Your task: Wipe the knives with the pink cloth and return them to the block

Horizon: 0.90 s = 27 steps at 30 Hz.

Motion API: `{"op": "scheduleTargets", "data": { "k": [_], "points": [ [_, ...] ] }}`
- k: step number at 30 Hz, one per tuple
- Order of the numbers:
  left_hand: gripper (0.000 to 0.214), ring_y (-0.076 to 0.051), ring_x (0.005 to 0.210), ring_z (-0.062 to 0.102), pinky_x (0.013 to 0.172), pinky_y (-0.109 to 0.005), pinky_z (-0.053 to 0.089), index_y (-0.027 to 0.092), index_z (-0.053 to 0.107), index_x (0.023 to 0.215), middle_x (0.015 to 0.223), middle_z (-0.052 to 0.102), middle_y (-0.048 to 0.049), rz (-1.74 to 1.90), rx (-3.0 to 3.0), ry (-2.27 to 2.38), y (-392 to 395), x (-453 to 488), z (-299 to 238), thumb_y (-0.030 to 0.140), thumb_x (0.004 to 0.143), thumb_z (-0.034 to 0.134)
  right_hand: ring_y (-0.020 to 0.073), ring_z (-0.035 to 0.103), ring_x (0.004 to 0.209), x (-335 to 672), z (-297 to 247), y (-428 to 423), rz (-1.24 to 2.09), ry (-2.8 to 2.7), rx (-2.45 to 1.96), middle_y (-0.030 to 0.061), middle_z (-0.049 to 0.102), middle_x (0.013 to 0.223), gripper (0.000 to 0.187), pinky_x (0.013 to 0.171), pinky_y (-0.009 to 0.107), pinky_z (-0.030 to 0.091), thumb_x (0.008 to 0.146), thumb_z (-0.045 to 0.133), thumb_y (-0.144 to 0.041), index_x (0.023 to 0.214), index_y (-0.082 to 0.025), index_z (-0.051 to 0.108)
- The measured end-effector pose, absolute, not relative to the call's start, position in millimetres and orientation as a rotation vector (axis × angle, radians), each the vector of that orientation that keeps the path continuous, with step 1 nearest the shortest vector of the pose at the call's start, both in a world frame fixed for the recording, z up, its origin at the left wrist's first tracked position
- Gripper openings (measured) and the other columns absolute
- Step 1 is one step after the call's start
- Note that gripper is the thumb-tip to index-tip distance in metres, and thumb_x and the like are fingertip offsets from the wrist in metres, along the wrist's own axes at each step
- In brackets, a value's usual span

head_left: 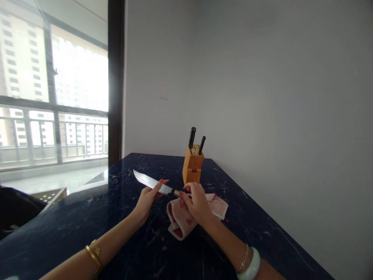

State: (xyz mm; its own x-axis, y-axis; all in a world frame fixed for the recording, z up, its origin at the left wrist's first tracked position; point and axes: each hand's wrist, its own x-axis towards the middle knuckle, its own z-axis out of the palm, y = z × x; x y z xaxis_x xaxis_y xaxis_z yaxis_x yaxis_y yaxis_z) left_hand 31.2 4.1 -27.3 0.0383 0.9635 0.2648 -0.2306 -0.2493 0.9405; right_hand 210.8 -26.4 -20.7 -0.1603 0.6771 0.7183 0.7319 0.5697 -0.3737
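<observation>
A long kitchen knife [148, 181] is held level above a dark blue marble table [87, 217], its tip pointing left. My right hand [197, 202] is closed around the knife's dark handle. My left hand [148, 197] pinches the blade near its heel, fingers pressed to the flat of the steel. Under my right hand lies a crumpled pink and white cloth [182, 219] on the table.
A wooden knife block [192, 165] with three black handles stands just behind my hands, near the grey wall. At the left a large window shows a balcony railing and buildings. A dark object sits at the far left edge.
</observation>
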Motion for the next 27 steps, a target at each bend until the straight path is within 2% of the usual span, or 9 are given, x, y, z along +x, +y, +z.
{"op": "scheduleTargets", "data": {
  "k": [4, 9, 11, 14, 17, 22, 27],
  "points": [
    [0.053, -0.017, 0.079, 0.057, 0.063, -0.021, 0.042, 0.015, 0.059, 0.101, 0.091, 0.064, -0.0061, 1.539, 1.190, 0.941, 9, 25, -28, 0.052, 0.063, 0.055, 0.0150, 0.045, 0.074, 206, -15, -36, -0.180, -1.944, -1.241, 0.0026, 0.051, 0.074, 0.026, 0.068, 0.026, 0.030, 0.081, 0.037, -0.041, 0.079, -0.019, 0.050],
    [0.054, -0.018, 0.080, 0.057, 0.060, -0.020, 0.040, 0.017, 0.058, 0.102, 0.090, 0.065, -0.0055, 1.554, 1.190, 1.003, 10, 23, -30, 0.052, 0.062, 0.055, 0.0158, 0.050, 0.073, 202, -18, -39, -0.040, -2.165, -1.402, 0.0023, 0.056, 0.076, 0.043, 0.062, 0.024, 0.029, 0.075, 0.040, -0.052, 0.104, -0.021, 0.045],
    [0.055, -0.018, 0.080, 0.056, 0.059, -0.020, 0.040, 0.017, 0.058, 0.102, 0.090, 0.065, -0.0053, 1.559, 1.199, 1.026, 9, 23, -31, 0.053, 0.061, 0.055, 0.0163, 0.051, 0.077, 204, -20, -39, 0.002, -2.239, -1.399, 0.0023, 0.057, 0.082, 0.045, 0.062, 0.024, 0.029, 0.071, 0.046, -0.051, 0.106, -0.022, 0.044],
    [0.056, -0.018, 0.079, 0.056, 0.058, -0.020, 0.039, 0.016, 0.058, 0.103, 0.091, 0.065, -0.0059, 1.557, 1.204, 1.044, 10, 24, -33, 0.054, 0.061, 0.054, 0.0150, 0.051, 0.078, 206, -23, -36, 0.069, -2.295, -1.330, 0.0009, 0.058, 0.083, 0.027, 0.061, 0.022, 0.029, 0.071, 0.052, -0.038, 0.092, -0.023, 0.052],
    [0.054, -0.018, 0.081, 0.056, 0.059, -0.020, 0.039, 0.018, 0.057, 0.103, 0.091, 0.065, -0.0048, 1.540, 1.237, 1.051, 11, 24, -35, 0.053, 0.063, 0.053, 0.0128, 0.051, 0.072, 209, -29, -30, 0.153, -2.246, -1.253, -0.0006, 0.058, 0.075, 0.012, 0.058, 0.021, 0.029, 0.072, 0.051, -0.027, 0.082, -0.022, 0.053],
    [0.051, -0.019, 0.081, 0.056, 0.061, -0.022, 0.040, 0.017, 0.060, 0.100, 0.089, 0.065, -0.0039, 1.524, 1.314, 1.062, 8, 30, -34, 0.051, 0.063, 0.054, 0.0117, 0.050, 0.058, 214, -32, -20, 0.292, -1.969, -1.265, -0.0027, 0.055, 0.060, 0.011, 0.052, 0.021, 0.030, 0.076, 0.044, -0.028, 0.084, -0.022, 0.051],
    [0.045, -0.021, 0.086, 0.056, 0.063, -0.023, 0.040, 0.018, 0.059, 0.101, 0.089, 0.065, -0.0034, 1.417, 1.440, 1.024, -4, 41, -31, 0.047, 0.069, 0.050, 0.0123, 0.051, 0.058, 216, -31, -15, 0.334, -1.798, -1.246, -0.0019, 0.054, 0.061, 0.013, 0.052, 0.022, 0.033, 0.078, 0.040, -0.029, 0.085, -0.021, 0.049]
  ]
}}
